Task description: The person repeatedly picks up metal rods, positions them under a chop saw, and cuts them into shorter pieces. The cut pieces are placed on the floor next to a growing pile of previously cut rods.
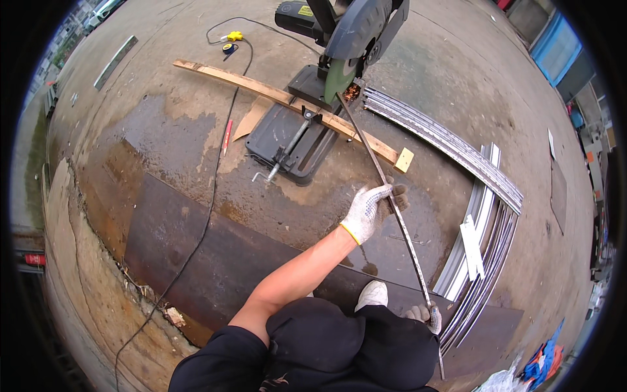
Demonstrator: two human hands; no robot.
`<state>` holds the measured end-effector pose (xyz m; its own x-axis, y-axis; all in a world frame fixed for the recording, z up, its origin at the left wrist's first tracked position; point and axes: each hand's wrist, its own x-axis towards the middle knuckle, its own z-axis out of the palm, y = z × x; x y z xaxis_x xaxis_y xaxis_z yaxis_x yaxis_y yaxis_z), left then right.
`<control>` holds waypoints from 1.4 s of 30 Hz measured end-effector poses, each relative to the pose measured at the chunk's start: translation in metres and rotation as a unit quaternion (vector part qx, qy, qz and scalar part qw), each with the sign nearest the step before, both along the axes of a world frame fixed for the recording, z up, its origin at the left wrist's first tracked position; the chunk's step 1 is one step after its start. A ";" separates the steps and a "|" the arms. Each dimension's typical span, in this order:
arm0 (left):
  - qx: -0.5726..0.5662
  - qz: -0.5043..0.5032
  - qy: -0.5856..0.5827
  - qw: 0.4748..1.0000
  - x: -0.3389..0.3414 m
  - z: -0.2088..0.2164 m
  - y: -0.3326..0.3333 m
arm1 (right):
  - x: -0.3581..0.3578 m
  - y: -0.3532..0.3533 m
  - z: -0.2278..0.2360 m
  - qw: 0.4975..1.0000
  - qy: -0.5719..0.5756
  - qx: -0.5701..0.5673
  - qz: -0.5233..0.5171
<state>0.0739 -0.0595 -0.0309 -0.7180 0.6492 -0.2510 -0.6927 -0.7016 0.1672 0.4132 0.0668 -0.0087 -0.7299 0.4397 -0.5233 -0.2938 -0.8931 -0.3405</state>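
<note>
The gloved left hand (367,212) is closed around a long thin metal strip (408,242), which runs from the upper centre of the frame, at the green cutting disc (337,80) with orange sparks (353,92), toward the lower right, where the right hand (424,315) also holds it.

Your gloves (362,214) look like knitted cloth (dotted, softly rough) — while your long strip (409,245) is dull metal, the beam (225,76) bare matt wood, the floor (450,65) rough concrete.
</note>
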 end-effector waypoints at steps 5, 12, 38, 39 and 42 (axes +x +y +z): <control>0.006 -0.014 -0.010 1.000 -0.006 0.005 0.007 | 0.000 0.001 -0.003 1.000 -0.019 -0.006 -0.019; -0.148 0.013 -0.013 0.989 -0.006 0.007 0.008 | -0.009 -0.005 0.014 0.994 0.014 -0.067 0.091; -0.036 -0.015 -0.071 0.997 -0.020 -0.002 0.004 | -0.009 -0.002 0.007 0.999 -0.025 -0.034 -0.012; -0.052 -0.007 -0.060 0.997 -0.020 -0.006 0.005 | -0.015 -0.007 0.013 0.999 -0.034 -0.040 -0.016; -0.088 0.016 -0.040 0.995 -0.019 -0.006 0.010 | 0.001 0.005 -0.002 0.995 -0.026 -0.085 0.047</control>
<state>0.0548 -0.0496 -0.0365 -0.7114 0.5668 -0.4156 -0.6860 -0.6887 0.2349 0.4141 0.0713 -0.0106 -0.7331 0.2732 -0.6229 -0.1930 -0.9617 -0.1945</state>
